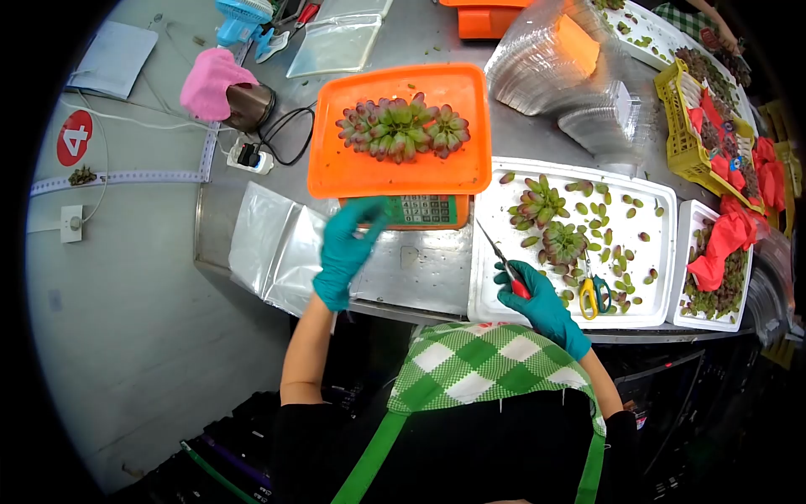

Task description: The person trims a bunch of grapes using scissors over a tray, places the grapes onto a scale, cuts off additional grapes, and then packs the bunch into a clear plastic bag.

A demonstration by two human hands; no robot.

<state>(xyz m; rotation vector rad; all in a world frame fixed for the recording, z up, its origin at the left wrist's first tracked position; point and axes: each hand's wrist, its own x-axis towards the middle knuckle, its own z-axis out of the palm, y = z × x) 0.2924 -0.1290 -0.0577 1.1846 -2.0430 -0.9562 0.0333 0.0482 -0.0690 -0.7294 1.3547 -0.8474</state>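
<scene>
My left hand, in a teal glove, hovers at the left front of an orange digital scale, partly covering its keypad. Its fingers are slightly blurred but look apart, with nothing seen in them. On the scale's orange tray lie several green succulent rosettes with reddish tips. My right hand, also gloved, is closed around red-handled pointed snips, their narrow metal tip angled up and left. It is over a white foam tray holding succulent rosettes, loose leaves and yellow-and-teal scissors.
Clear plastic bags lie left of the scale. Behind the trays stand stacked clear plastic containers. A yellow crate and a smaller white tray with plants are right. A power strip and cable lie left. Another person's hand shows top right.
</scene>
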